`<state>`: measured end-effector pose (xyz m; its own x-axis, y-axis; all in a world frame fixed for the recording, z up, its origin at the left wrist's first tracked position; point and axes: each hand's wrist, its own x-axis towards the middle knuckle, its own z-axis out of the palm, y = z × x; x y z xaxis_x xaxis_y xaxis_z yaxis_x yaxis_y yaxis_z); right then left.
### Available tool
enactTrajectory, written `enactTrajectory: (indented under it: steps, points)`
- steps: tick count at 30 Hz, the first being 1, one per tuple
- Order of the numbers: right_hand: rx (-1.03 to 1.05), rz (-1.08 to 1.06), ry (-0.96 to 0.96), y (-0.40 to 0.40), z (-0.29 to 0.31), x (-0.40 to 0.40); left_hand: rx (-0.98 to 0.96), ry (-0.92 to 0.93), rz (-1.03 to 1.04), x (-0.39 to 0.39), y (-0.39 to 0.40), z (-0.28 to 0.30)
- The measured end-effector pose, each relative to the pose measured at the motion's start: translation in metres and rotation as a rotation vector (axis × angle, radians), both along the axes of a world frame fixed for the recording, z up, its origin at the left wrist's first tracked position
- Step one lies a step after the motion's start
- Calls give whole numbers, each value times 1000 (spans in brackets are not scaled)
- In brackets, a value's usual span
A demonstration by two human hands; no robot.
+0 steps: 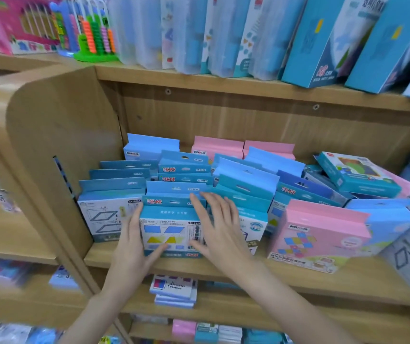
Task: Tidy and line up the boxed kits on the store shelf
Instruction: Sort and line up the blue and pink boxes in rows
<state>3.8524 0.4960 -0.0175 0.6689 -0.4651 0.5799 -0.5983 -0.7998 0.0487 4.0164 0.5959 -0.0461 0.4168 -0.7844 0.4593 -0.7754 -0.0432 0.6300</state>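
Rows of blue boxed kits stand on the middle wooden shelf (298, 274). The front blue kit (171, 227) of the middle row shows coloured shapes on its face. My left hand (134, 247) presses flat against its left side, thumb under the front. My right hand (220, 229) lies flat on its right front, fingers spread up to the top edge. A white-faced kit (104, 214) stands at the left, a pink kit (320, 234) leans at the right. More blue and pink boxes stand behind.
A wooden side panel (57, 150) bounds the shelf on the left. A teal box (357, 173) lies tilted on a messy pile at the right. Tall blue packs and an abacus (94, 36) stand on the shelf above. Small boxes (174, 290) sit on the shelf below.
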Motion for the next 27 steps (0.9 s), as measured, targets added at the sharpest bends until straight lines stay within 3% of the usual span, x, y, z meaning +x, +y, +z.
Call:
enactTrajectory:
  steps: [4, 11, 20, 22, 27]
  points:
    - [15, -1, -2, 0, 3, -9, -43, -20, 29, -3, 5, -4]
    - [40, -35, -182, -2, 15, -90, -349, -252, 44, -32, 12, 11]
    - [25, -340, -423, -41, 47, -249, -409, -289, -143, -137, -40, 30]
    - [70, -371, -361, -61, 47, -294, -409, -311, -167, -166, -54, 36]
    - [164, -446, 102, -105, 39, -371, -316, -400, -219, -233, -91, 50]
